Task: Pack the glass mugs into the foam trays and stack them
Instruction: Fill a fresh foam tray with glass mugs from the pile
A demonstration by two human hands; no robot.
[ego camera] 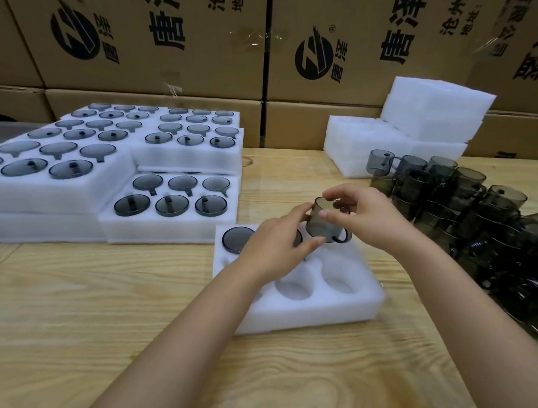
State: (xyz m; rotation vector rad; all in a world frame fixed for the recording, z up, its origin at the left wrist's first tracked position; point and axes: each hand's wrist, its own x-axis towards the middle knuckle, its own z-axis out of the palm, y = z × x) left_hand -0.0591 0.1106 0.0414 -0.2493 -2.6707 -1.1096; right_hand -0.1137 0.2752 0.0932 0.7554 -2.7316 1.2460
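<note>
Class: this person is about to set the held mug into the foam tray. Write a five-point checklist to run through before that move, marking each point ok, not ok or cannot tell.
1. Grip: the left hand and right hand both hold the mug: ok.
2. Position: the mug is above the back row of the foam tray: ok.
3. Free space: two front pockets are empty: ok.
4. The pocket directly under the mug is free: hidden, cannot tell.
5. The foam tray lies flat on the table: ok.
</note>
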